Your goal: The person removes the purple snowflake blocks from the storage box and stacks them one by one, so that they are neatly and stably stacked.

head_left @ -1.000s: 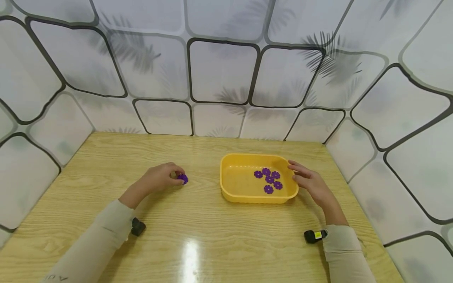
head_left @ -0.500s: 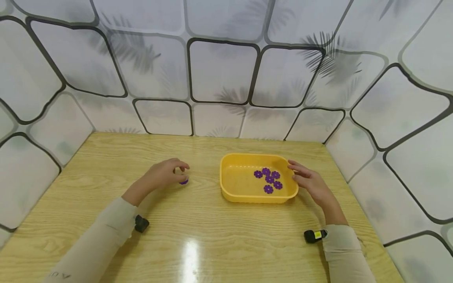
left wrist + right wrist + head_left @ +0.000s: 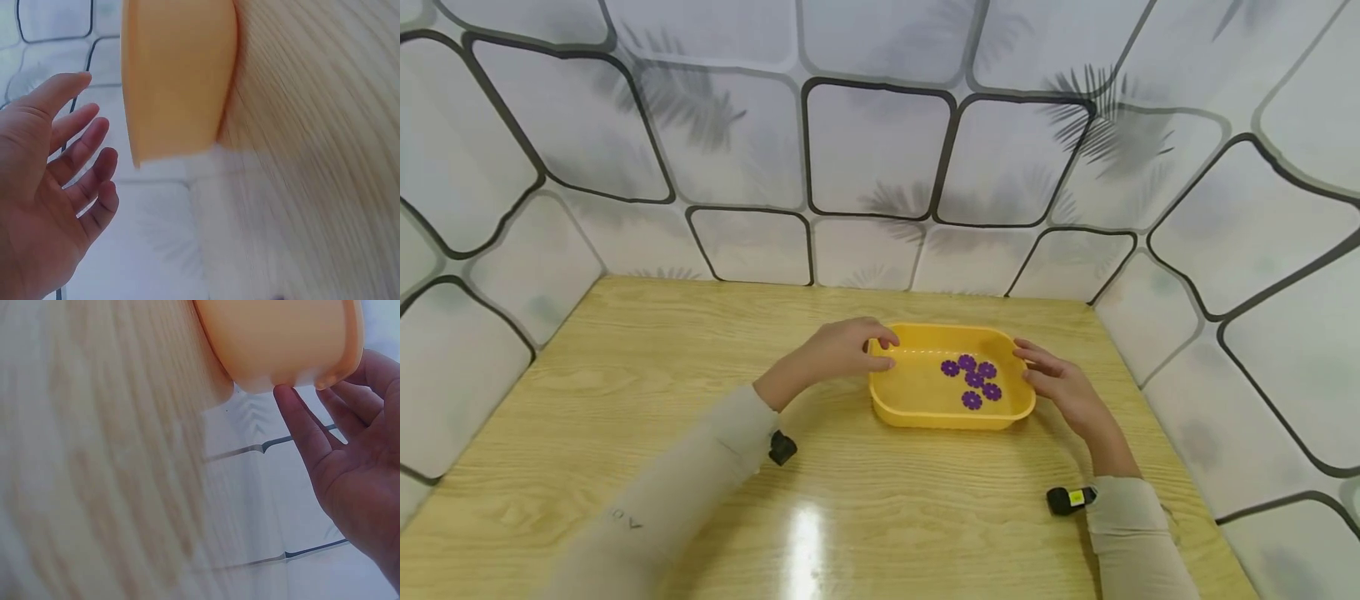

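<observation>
At the nine o'clock side of the yellow tray (twelve = away from person): left hand over the rim, fingers and thumb spread, nothing seen between; rim contact unclear. Tray sits on the table, six purple flower discs inside, bunched toward three, one loose at five. Right hand at three, fingers spread, tips touching the tray. My take: brace lightly there so it won't skid; lift left fingers over the rim, don't drag. Edges: walls bound twelve and the right side; most table room runs nine round to six.
</observation>
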The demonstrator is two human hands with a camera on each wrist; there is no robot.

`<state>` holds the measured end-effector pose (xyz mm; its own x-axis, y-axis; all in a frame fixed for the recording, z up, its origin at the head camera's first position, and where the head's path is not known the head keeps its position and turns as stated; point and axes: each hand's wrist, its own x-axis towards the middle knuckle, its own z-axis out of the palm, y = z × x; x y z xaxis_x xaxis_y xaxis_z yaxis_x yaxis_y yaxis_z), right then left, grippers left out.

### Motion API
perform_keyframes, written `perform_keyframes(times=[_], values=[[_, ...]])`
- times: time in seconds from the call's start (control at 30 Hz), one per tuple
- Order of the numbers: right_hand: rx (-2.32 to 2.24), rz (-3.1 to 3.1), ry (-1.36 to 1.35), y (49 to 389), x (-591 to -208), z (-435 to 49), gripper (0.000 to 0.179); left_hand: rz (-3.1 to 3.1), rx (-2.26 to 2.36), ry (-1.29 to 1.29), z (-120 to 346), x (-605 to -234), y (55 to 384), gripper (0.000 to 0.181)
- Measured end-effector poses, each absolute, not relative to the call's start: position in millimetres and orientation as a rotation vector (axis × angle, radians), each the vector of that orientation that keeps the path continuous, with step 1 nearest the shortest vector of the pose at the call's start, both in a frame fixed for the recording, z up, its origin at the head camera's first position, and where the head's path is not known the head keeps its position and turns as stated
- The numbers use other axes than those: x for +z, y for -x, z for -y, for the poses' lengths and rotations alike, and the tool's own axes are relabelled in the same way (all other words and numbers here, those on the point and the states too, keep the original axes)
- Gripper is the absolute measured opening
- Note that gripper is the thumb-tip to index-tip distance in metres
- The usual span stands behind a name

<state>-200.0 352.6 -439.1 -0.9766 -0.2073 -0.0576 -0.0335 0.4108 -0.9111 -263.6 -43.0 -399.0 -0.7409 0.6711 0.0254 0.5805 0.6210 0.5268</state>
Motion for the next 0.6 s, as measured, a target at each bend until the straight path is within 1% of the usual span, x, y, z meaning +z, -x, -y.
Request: perform_keyframes(times=[0.2,0.4,0.6], values=[[-1.608,-2.505,0.216,200.7,-439.7,-353.3,0.051,-2.52,0.831,-1.142,2.3,-405.5,266.0,0.045],[-1.611,-2.505,0.205,199.5,-438.7,-354.6,0.052,-2.421,0.821,-1.232,-33.4,-418.8,266.0,0.044],[-1.602,-2.515,0.22,199.3,-438.0,-353.1,0.051,-2.469,0.667,-1.236,-51.4,-426.3,262.9,0.041]])
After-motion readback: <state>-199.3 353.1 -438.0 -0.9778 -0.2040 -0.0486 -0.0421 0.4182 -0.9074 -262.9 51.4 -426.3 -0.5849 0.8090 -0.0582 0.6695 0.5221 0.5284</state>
